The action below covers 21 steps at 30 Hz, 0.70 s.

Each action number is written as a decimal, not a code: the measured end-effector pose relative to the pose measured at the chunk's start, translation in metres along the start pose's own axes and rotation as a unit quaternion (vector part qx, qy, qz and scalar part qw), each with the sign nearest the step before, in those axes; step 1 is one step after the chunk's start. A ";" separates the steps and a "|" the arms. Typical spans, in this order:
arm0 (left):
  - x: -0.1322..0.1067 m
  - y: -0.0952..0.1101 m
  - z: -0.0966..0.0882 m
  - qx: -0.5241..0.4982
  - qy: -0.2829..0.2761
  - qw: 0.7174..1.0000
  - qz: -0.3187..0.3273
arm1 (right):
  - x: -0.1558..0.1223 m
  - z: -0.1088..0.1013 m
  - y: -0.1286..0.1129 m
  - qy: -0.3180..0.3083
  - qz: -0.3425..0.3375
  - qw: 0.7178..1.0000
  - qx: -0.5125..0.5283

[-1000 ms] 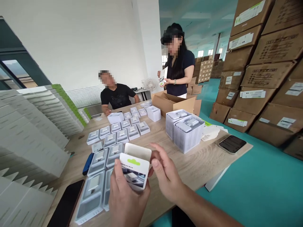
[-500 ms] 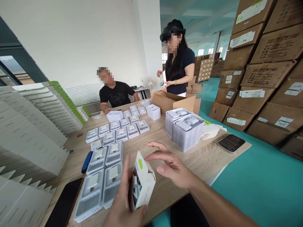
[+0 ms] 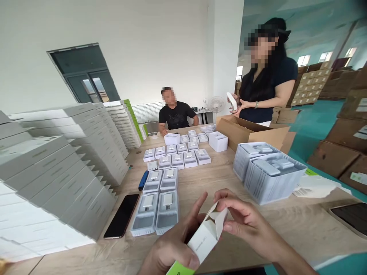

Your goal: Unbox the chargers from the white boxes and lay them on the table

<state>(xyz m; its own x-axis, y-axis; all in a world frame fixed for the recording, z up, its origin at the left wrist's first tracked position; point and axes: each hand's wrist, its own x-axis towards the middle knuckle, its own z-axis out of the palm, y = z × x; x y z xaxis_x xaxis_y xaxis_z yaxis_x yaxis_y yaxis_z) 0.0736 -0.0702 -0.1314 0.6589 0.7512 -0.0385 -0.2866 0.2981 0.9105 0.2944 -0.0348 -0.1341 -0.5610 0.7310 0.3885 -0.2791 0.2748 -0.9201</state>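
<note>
Carton [image 3: 206, 237] between left hand [image 3: 172, 250], right hand [image 3: 243, 217]

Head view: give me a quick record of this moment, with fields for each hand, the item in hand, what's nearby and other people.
Left hand: holds the carton from below
Right hand: fingertips at its open end
Item: open white carton, green tab at its lower end
Nearby: plastic insert trays on wooden table; stacked flat cartons; black phone
Others: seated person; standing person holding a white item
</note>
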 end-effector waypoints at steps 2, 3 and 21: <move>0.000 0.000 0.001 0.005 -0.011 1.000 0.004 | 0.000 0.002 -0.004 -0.003 0.008 1.000 0.003; -0.001 0.001 0.002 0.008 -0.015 1.000 0.012 | 0.001 0.003 -0.006 0.001 0.006 1.000 0.002; 0.003 0.018 0.026 0.377 0.350 0.852 0.097 | 0.019 0.024 -0.019 0.149 -0.256 0.878 -0.376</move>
<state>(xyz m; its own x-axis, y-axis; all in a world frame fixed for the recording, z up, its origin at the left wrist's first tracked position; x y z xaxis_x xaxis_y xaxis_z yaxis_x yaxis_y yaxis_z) 0.0887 -0.0784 -0.1043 -0.0014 0.9892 0.1464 0.3584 -0.1362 0.9236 0.2706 -0.0413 -0.1080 -0.2518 0.4913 0.8338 0.2209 0.8680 -0.4448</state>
